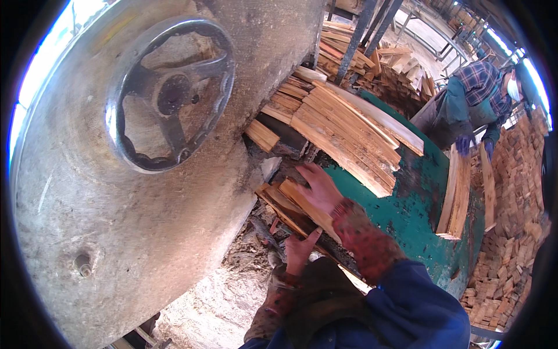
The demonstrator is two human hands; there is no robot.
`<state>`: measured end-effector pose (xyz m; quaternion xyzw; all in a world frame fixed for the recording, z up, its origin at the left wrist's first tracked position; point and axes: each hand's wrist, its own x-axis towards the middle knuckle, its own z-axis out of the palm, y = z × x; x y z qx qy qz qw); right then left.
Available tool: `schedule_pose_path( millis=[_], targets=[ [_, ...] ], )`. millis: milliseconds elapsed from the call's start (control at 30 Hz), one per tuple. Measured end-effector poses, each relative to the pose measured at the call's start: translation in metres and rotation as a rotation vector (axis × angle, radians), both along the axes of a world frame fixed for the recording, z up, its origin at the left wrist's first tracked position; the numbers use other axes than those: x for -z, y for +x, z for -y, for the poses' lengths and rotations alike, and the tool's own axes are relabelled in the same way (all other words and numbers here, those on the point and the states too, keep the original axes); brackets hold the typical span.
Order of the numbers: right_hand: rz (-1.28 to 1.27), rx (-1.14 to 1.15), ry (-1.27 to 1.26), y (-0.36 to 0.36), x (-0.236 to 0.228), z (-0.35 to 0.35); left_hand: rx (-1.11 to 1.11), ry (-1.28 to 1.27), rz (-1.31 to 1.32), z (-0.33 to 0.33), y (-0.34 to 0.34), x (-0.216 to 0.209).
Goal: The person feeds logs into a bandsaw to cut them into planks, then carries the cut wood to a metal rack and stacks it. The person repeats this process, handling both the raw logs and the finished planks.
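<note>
My right hand point(319, 187) is over the far part of a wooden board point(305, 206), fingers stretched out and apart. Nearer to me, my left hand point(299, 252) is at the board's lower edge, with finger and thumb spread in a V. I cannot tell how firmly either hand touches the wood. A darker, rough-edged board point(280, 205) lies along its left side. Just beyond my right hand, a stack of long, thin boards point(346, 142) rests on a green metal table point(381, 208) with worn paint. Both forearms wear red patterned sleeves.
A big metal machine cover with a handwheel point(174, 95) stands close on my left. Bark and sawdust point(215, 302) cover the ground below. A co-worker point(474, 96) at the far right handles upright boards point(455, 195) beside a high wall of stacked wood pieces point(514, 256).
</note>
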<state>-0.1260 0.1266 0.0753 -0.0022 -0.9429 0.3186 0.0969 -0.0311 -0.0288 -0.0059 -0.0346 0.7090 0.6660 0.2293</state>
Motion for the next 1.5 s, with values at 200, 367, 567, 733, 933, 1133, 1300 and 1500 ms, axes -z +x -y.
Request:
schedule_pose_path(
  millis=[200, 367, 567, 733, 933, 1133, 1300, 1500],
  targets=[
    [-0.132, -0.054, 0.286, -0.115, 0.039, 0.026, -0.006, 0.177, 0.027, -0.005, -0.001, -0.009],
    [-0.105, -0.011, 0.508, -0.137, 0.053, 0.037, 0.01, 0.204, -0.04, -0.002, 0.004, 0.01],
    [-0.173, 0.01, 0.441, -0.118, 0.058, 0.019, 0.002, 0.242, 0.103, 0.0, -0.001, -0.022],
    [0.042, 0.012, 0.118, -0.064, 0.025, -0.01, -0.029, 0.164, 0.071, 0.001, -0.004, -0.03],
    [0.281, 0.162, -0.331, 0.036, -0.013, -0.058, -0.061, 0.222, 0.007, -0.005, -0.001, -0.018],
    [0.344, 0.284, -0.821, 0.148, -0.024, -0.087, -0.033, 0.092, 0.159, 0.003, 0.001, -0.023],
    [0.358, 0.286, -0.91, 0.221, -0.04, -0.097, -0.003, 0.032, 0.172, 0.003, 0.001, -0.013],
    [0.502, 0.3, -1.185, 0.267, -0.027, -0.074, -0.059, 0.117, 0.249, 0.004, 0.009, -0.012]
  ],
)
